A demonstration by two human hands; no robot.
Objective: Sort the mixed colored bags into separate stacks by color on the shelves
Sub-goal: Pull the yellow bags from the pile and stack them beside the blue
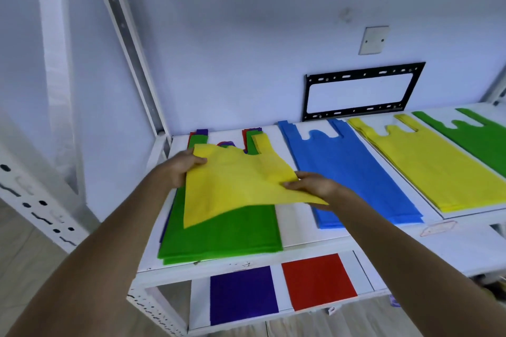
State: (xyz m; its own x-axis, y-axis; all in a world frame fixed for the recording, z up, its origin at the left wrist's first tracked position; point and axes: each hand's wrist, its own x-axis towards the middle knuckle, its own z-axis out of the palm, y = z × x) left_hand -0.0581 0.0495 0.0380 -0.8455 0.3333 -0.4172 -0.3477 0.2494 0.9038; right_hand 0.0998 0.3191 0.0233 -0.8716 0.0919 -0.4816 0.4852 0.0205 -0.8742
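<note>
The white upper shelf (306, 232) carries four piles side by side. Toward nine o'clock lies the mixed pile (219, 238), green on top with red and purple edges showing at its far end. Toward three o'clock follow the blue stack (353, 172), the yellow stack (438, 169) and the green stack (484, 139). On the lower shelf (198, 306), toward six o'clock, lie a purple stack (242, 295) and, beside it, a red stack (317, 280).

A plain storeroom or stockroom is suggested: white slotted metal shelving (246, 271) is set against a bare pale wall (246, 35), flat coloured bags (353, 172) are laid out in stacks, and an empty black mounting bracket (309, 98) is fixed behind.
</note>
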